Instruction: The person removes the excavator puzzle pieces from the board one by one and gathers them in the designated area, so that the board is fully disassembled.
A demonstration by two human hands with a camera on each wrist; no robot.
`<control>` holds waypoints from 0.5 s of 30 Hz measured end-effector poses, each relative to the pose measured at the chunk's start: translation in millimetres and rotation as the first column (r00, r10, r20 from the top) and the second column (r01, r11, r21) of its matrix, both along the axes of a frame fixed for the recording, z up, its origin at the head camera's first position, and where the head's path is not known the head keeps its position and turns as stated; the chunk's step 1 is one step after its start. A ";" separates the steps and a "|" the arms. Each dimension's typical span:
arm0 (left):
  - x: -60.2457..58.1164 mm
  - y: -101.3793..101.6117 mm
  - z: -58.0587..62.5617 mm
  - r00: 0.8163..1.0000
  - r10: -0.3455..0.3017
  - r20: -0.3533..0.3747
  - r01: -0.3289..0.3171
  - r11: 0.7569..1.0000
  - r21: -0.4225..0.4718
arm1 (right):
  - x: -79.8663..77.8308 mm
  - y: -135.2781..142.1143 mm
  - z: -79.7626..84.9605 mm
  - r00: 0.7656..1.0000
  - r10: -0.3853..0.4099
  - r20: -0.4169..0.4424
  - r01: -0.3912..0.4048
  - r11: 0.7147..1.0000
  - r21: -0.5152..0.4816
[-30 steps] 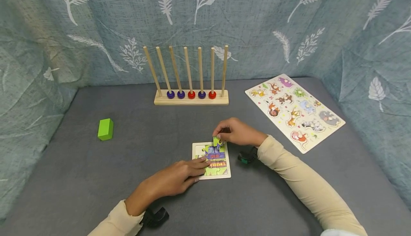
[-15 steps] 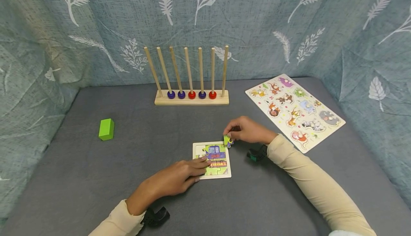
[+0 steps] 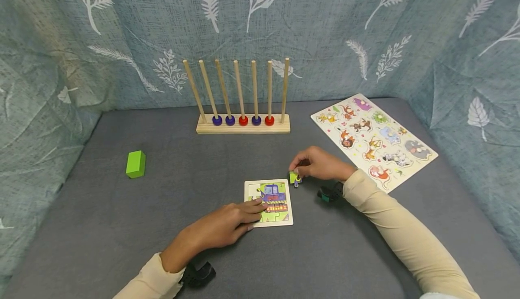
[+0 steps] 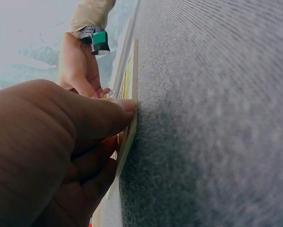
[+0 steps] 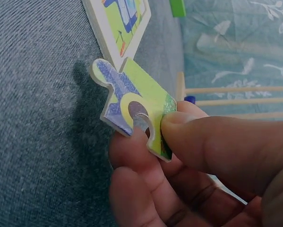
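Note:
My right hand (image 3: 318, 163) pinches a jigsaw piece (image 5: 148, 82) between thumb and fingers. The piece is lime green with purple and yellow printing, and it is tilted just off the right top corner of a small framed jigsaw puzzle (image 3: 289, 208). That puzzle shows a purple vehicle on green, with a pale patch at its upper left. My left hand (image 3: 227, 222) lies over the puzzle's lower left, its fingers stretched across the picture and hiding part of it. In the left wrist view the thumb (image 4: 124, 105) rests at the frame's edge.
A wooden stand (image 3: 243, 129) with upright pegs and several red and blue beads is at the back. An animal peg puzzle board (image 3: 390, 159) lies at the right. A green block (image 3: 136, 164) sits at the left. A patterned curtain (image 3: 317, 28) hangs behind the table.
My right hand has moved right with the jigsaw piece, from over the puzzle's top edge to just outside its corner. The left hand has stayed on the puzzle.

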State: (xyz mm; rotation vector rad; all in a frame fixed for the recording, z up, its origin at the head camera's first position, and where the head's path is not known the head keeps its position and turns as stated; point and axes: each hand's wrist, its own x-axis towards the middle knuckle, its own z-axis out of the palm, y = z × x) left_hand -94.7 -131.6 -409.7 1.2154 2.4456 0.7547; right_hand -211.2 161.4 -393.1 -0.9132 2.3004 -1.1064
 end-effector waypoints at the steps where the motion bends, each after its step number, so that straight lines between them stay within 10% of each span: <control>1: 0.3 0.1 0.1 1.000 0.002 0.001 -0.002 1.000 0.000 | -0.1 0.4 0.0 1.000 0.002 0.000 -0.002 1.000 0.001; 15: 2.7 3.4 -2.0 1.000 0.022 -0.010 -0.022 1.000 0.000 | -1.4 3.5 -5.9 0.998 0.005 -0.060 -0.003 0.999 0.033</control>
